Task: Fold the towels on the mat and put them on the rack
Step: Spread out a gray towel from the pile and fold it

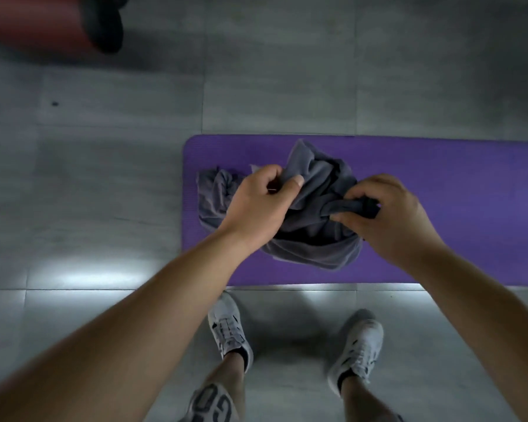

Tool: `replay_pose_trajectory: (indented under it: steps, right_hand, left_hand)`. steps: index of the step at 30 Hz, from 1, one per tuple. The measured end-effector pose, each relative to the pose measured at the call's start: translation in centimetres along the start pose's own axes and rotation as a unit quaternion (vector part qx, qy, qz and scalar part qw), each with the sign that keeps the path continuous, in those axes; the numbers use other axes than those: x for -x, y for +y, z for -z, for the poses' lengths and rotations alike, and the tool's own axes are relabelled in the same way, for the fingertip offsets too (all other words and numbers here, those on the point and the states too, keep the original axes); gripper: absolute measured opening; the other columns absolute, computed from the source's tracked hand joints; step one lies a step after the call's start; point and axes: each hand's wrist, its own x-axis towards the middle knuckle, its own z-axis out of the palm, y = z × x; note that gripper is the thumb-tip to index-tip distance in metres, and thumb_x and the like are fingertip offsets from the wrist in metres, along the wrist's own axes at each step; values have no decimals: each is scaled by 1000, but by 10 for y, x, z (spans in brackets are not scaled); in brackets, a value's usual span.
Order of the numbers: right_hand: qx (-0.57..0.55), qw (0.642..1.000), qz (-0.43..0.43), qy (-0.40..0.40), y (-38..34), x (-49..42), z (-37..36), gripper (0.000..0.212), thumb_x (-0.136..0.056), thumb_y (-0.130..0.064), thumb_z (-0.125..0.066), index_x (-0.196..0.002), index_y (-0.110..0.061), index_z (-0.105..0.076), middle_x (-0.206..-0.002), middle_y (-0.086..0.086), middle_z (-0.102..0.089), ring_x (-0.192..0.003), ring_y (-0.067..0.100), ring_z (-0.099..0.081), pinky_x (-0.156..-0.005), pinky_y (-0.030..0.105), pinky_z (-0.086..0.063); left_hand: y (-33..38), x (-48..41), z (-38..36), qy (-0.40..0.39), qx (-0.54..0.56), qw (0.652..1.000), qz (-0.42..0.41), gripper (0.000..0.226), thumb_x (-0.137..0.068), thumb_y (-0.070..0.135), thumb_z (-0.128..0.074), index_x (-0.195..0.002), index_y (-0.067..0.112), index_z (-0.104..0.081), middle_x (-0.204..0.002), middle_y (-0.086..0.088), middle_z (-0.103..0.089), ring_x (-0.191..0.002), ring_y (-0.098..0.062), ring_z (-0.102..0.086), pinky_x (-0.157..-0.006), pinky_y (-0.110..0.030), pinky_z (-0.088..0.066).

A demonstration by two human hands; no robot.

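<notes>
Head view: the grip of the left hand (256, 208) pinches a fold of the one crumpled dark grey cloth towel (314, 242) between the thumb and curled fingers. The grip of the right hand (390, 214) is curled round a bunched edge at the towel's 3 o'clock side. The towel's lower part rests on the one purple foam mat (454, 208). At its 9 o'clock is a lighter grey bunch of cloth (212, 193); I cannot tell whether it is a second towel. The mat lies on the grey tiled floor (104, 178). At 6 o'clock stand two white lace-up sneakers (229, 327). The shorts (214, 403) carry large letters, seemingly "GO".
</notes>
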Motion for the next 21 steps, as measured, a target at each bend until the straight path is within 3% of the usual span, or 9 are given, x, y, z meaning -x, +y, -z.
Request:
replay_pose_trajectory:
  steps: [3,8,11,14,18,21]
  right_hand:
    - [-11,1000,-17,14,32,14,47,26,-74,-30,-85,-88,-35,-63,-104,-5,-57,-86,3,-53,-71,1,-35]
    - [-31,998,-24,40,119,32,129,27,-76,-30,-85,-89,-35,-63,-105,-6,-56,-87,-6,-52,-69,-3,-34]
    - [-37,998,-21,39,184,37,173,25,-78,-30,-84,-89,-35,-62,-105,-6,-53,-84,-5,-51,-67,-4,-33]
    - [-35,998,-28,49,259,44,215,22,-78,-27,-84,-93,-28,-67,-107,-4,-51,-80,3,-49,-66,-4,-33]
    - [-16,996,-61,55,355,49,260,24,-80,-25,-83,-102,-21,-71,-110,-4,-49,-88,10,-50,-66,-6,-30]
    - [-6,994,-74,73,414,45,274,24,-81,-25,-82,-101,-20,-71,-110,-4,-49,-89,9,-49,-67,-6,-30]
  left_hand:
    - [31,-1,-51,-10,-7,1000,-7,39,-98,42,-60,-68,23,-44,-57,14,-38,-56,-8,-39,-59,-29,-34]
    - [79,-3,-168,-16,-27,999,-26,38,-98,41,-59,-73,17,-45,-62,11,-38,-60,-10,-39,-61,-33,-35]
    - [100,-7,-250,-8,-36,999,-23,37,-99,39,-59,-71,20,-43,-61,13,-37,-58,-7,-37,-58,-26,-33]
    - [107,-19,-338,-8,-31,999,-16,37,-99,39,-59,-73,17,-44,-64,9,-38,-59,-9,-37,-59,-29,-32]
    - [108,-39,-450,-24,-39,999,-10,37,-100,38,-58,-70,21,-44,-56,17,-39,-52,-2,-37,-51,-15,-31]
    - [100,-59,-510,-30,-41,999,-8,36,-99,39,-58,-72,21,-44,-60,14,-40,-54,-4,-38,-53,-21,-33]
